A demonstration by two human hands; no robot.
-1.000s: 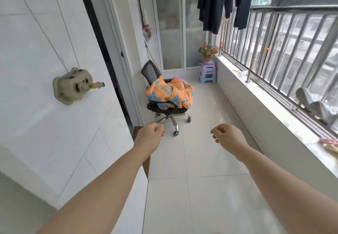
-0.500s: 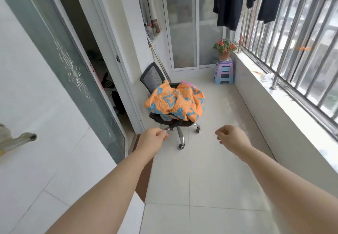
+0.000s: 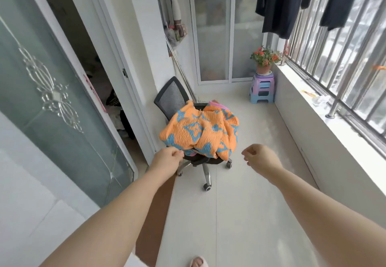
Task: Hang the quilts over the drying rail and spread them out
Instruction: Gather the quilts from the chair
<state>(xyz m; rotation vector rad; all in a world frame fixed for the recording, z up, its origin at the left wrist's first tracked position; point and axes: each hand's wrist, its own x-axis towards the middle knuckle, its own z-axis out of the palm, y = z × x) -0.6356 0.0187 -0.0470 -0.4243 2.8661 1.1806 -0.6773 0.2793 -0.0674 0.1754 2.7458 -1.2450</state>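
We are reaching both bare arms forward along the balcony, and our left hand (image 3: 167, 159) is curling into a loose fist with nothing in it, its knuckles overlapping the near lower edge of the quilts in the view, though we cannot tell whether it is touching the fabric. Our right hand (image 3: 259, 158) is also curling loosely closed and empty, hanging over bare floor just right of the chair. The quilts (image 3: 200, 133), an orange one patterned in blue with a pink edge showing at the back, are lying bunched in a heap on the seat of a black office chair (image 3: 170, 97) that is standing on castors beside the open doorway (image 3: 87, 62). A frosted glass door (image 3: 52, 103) is filling the left side. Beyond the chair, a potted plant with red flowers (image 3: 264, 58) is sitting on stacked plastic stools (image 3: 262, 88) in the far corner. Dark garments (image 3: 282, 3) are hanging overhead near the window bars (image 3: 342, 43) on the right. A slippered toe (image 3: 198, 262) is showing at the bottom edge.
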